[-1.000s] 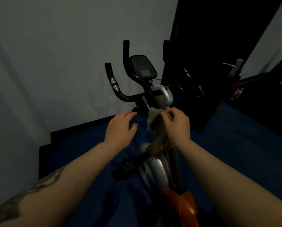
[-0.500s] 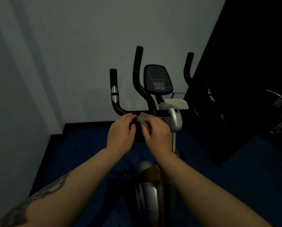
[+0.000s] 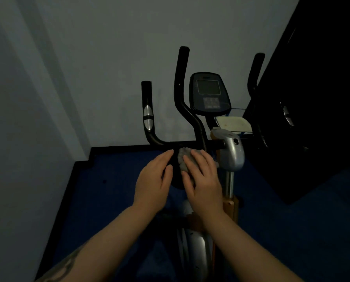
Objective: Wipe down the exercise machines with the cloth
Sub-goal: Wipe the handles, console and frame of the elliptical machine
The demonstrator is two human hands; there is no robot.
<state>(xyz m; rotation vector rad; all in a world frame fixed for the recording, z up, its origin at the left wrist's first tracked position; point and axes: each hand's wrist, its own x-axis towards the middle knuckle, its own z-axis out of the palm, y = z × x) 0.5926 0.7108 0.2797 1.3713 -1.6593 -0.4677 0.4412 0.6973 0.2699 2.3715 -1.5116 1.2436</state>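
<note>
An exercise bike stands in front of me, with black handlebars [image 3: 182,110], a dark console [image 3: 209,94] and a silver stem housing [image 3: 233,153]. A bunched grey cloth [image 3: 182,159] lies on the black part just under the handlebar crossbar. My right hand [image 3: 202,180] lies over the cloth with fingers stretched out and presses it down. Just left of the cloth, my left hand [image 3: 151,184] rests on the same black part with straight fingers. The bike's silver and orange body [image 3: 198,251] shows below, between my forearms.
A grey wall [image 3: 88,78] closes off the left and back. A large dark panel [image 3: 312,98] stands close on the right. The floor is blue carpet [image 3: 109,190]. A pale flat object [image 3: 233,124] sits behind the console.
My view swung left and closer to the bike. My right hand carried the cloth from the stem up to the part under the crossbar, and my left hand came beside it.
</note>
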